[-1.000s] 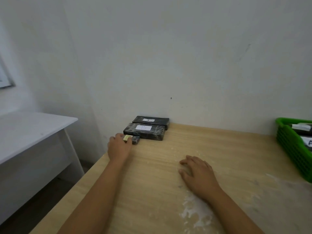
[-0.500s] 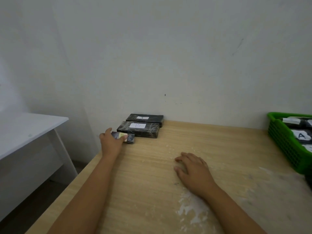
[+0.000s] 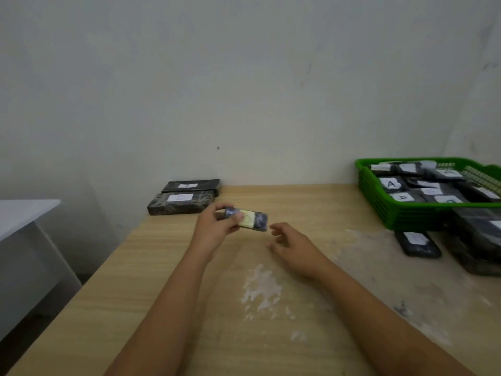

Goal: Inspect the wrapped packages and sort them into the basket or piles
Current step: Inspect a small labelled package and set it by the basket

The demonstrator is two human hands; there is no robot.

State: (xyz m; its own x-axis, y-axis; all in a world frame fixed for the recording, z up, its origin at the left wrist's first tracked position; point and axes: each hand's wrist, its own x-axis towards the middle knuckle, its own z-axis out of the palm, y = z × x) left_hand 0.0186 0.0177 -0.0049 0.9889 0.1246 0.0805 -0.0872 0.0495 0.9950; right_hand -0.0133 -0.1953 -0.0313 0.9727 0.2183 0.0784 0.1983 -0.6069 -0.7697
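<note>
The left hand holds a small package up to check it, the open right hand holds nothing, and next it needs a pile or the basket

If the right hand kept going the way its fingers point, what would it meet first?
Likely the small wrapped package held in the left hand; the right hand is open with its fingertips just short of it, though depth is uncertain.

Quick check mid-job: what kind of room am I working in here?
Probably a bare, makeshift sorting station: a worn wooden table against a plain wall, a green basket of lettered black-wrapped packages, and two more packages set by the wall.
</note>
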